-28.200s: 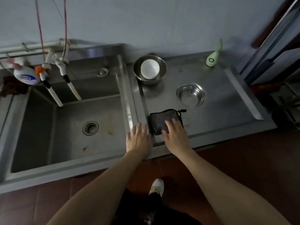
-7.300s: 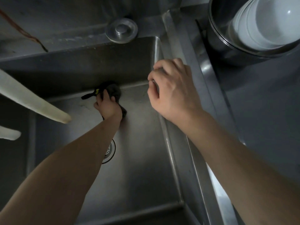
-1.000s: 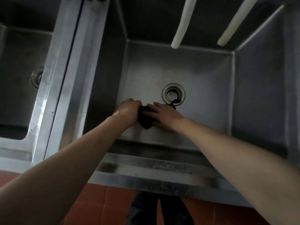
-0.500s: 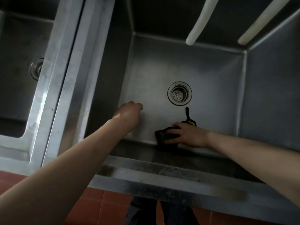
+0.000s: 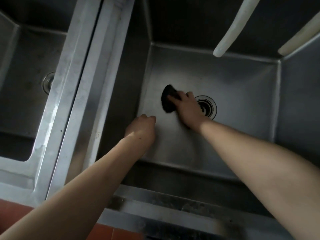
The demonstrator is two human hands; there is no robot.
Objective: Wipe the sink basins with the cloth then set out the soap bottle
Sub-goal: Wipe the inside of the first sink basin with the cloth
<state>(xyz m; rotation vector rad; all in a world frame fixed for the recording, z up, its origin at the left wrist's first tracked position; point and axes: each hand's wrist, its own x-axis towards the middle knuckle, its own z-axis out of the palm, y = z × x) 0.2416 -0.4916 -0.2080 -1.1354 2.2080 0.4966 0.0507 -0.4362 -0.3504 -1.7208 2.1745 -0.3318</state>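
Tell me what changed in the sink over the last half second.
The right hand slid the dark cloth from the near edge of the steel basin floor away and leftward, now beside the round drain, partly covering it. Its grip on the cloth is unchanged. The left hand stayed curled and empty near the left wall; the two pale spouts hang as before.

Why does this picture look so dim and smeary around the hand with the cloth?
Head view: dim overall, the basin walls nearly black, with a soft sheen on the basin floor. The dark cloth and right hand are smeared by motion blur; the left hand is sharper. The wide lens bends the divider rim.
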